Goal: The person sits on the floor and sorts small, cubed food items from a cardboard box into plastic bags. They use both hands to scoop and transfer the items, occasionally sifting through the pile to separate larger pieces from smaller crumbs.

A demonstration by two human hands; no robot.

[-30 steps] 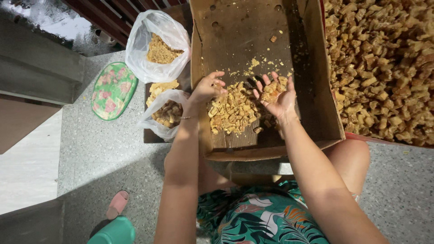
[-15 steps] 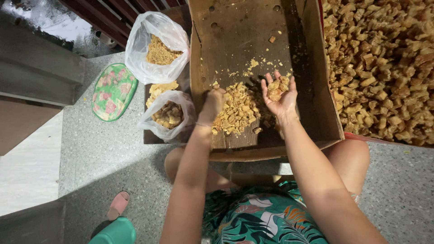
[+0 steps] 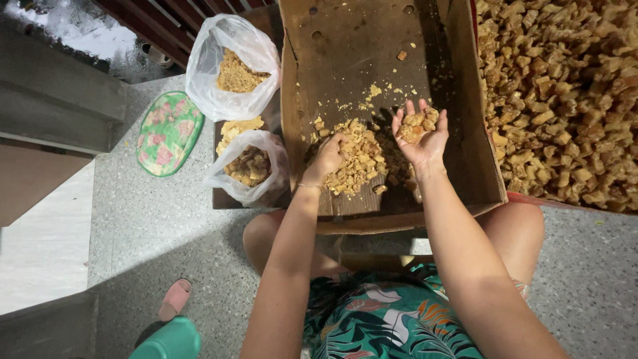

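Golden-brown chunks (image 3: pixel 355 159) heaped in box (image 3: pixel 345 53)

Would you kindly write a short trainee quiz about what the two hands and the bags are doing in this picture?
1. True or false: the right hand lies palm up with golden-brown crumbly chunks in it.
2. Where does the left hand rest? A) in a bag B) on the loose pile of chunks in the brown cardboard box C) on the floor
3. How many clear plastic bags of chunks stand left of the box?

Key: 1 true; 2 B; 3 two, the second nearer the person.
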